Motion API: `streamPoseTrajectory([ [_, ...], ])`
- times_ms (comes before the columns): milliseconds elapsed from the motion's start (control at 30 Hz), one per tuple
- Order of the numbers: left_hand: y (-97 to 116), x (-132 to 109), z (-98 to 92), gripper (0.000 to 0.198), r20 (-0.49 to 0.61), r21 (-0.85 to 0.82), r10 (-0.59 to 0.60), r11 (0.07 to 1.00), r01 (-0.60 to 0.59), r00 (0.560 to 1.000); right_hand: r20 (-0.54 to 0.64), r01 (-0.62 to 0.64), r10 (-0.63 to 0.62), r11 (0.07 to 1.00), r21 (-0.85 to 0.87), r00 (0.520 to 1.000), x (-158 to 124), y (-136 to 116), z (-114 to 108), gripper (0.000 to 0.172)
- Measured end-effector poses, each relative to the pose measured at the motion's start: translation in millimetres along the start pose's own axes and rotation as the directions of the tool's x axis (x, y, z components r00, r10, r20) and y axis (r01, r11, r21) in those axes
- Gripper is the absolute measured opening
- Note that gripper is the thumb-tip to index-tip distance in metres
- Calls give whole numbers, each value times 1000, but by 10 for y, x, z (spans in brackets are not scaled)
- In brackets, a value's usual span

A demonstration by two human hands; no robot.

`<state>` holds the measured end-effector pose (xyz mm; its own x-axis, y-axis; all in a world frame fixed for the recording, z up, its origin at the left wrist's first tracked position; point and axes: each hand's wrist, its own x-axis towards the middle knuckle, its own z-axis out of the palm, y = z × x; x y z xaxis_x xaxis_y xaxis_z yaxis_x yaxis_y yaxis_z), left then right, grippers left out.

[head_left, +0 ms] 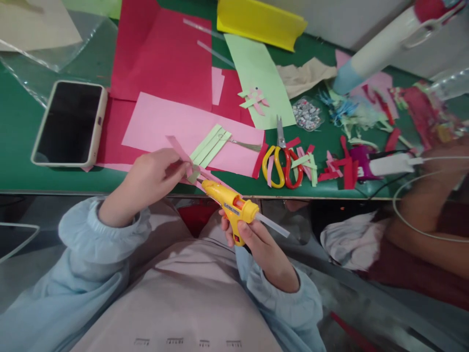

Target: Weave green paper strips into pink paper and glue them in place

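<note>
My right hand is wrapped round the grip of a yellow glue gun, with a clear glue stick poking out of its back end. The gun's nozzle points left, close to the fingertips of my left hand. Those fingers pinch a pink paper strip, and a small green piece shows beneath them. Just beyond lie light green paper strips side by side on a pink sheet. Whether the nozzle touches the paper cannot be told.
A phone lies on the left of the green table. Scissors with yellow and red handles, paper scraps and a bag of small beads sit to the right. Another person's arm and a white cable are at the far right.
</note>
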<state>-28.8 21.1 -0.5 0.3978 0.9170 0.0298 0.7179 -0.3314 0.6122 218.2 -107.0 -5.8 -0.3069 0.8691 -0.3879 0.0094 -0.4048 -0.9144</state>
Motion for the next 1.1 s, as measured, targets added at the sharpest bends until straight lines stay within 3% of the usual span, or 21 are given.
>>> streamPoseTrajectory([
  [433, 6, -6, 36, 30, -17, 53, 40, 998, -39, 999, -4, 88, -89, 986, -140, 996, 61, 3, 65, 32],
  [600, 17, -20, 47, 26, -32, 78, 85, 994, -82, 996, -8, 58, -60, 983, -172, 998, 42, -14, 63, 31],
  [1100, 57, -20, 30, 33, -7, 110, 49, 993, -48, 999, -21, 32, -37, 973, -227, 999, 26, -43, 53, 33],
])
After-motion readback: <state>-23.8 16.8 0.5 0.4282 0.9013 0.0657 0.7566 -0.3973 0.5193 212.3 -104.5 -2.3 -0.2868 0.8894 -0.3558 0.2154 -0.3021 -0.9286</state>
